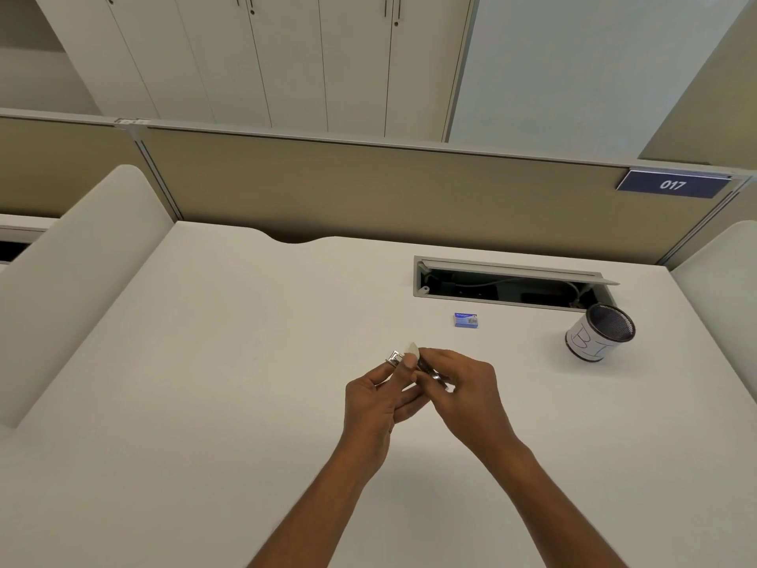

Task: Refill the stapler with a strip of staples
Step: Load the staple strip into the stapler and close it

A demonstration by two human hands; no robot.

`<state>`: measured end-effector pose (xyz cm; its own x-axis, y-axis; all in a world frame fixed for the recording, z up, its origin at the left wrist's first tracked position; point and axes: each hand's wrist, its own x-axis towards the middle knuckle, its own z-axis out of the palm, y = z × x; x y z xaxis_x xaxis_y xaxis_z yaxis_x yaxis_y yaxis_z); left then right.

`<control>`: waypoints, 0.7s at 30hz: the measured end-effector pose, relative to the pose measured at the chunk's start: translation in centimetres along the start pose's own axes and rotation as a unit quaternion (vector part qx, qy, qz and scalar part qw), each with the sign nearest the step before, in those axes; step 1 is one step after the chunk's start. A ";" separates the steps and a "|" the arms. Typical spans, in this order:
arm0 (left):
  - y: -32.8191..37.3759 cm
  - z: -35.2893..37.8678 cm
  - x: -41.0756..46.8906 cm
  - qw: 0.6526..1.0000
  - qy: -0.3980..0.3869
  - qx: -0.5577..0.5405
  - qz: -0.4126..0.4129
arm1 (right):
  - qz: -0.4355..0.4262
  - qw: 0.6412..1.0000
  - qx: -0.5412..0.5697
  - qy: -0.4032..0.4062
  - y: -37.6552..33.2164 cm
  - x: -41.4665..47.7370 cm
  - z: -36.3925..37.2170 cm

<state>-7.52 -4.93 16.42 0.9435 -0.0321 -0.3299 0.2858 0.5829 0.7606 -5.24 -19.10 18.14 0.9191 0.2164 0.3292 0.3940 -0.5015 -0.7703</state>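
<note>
Both my hands hold a small stapler [403, 359] just above the white desk [205, 383]. Its metal front end and a white tip stick out past my fingers, and the rest is hidden between my hands. My left hand [379, 397] grips the stapler's front part with thumb and curled fingers. My right hand [458, 389] pinches its rear part, where dark metal shows. A small blue staple box [466, 320] lies closed on the desk, beyond my right hand. No loose strip of staples is visible.
A mesh pen cup [600, 334] wrapped in marked white paper stands at the right. Behind the box an open cable hatch [508, 284] is set into the desk. Beige partitions [368, 190] enclose the back, and rounded white dividers stand at both sides.
</note>
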 end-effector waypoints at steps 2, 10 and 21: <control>0.0 0.0 0.0 1.000 0.007 0.008 0.006 | 0.004 1.000 0.016 -0.013 -0.1 0.0 0.1; -0.1 -0.1 -0.4 1.000 0.015 0.002 0.006 | 0.012 0.999 0.036 -0.029 -0.8 0.1 -0.4; -0.3 0.0 -0.4 0.999 0.038 0.020 0.011 | 0.021 0.999 -0.001 -0.042 0.1 -0.8 0.4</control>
<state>-7.95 -5.10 16.30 0.9343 0.0434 -0.3538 0.2736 0.5490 0.7898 -5.98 -18.94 17.57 0.9314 0.2654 0.2491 0.3551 -0.5132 -0.7814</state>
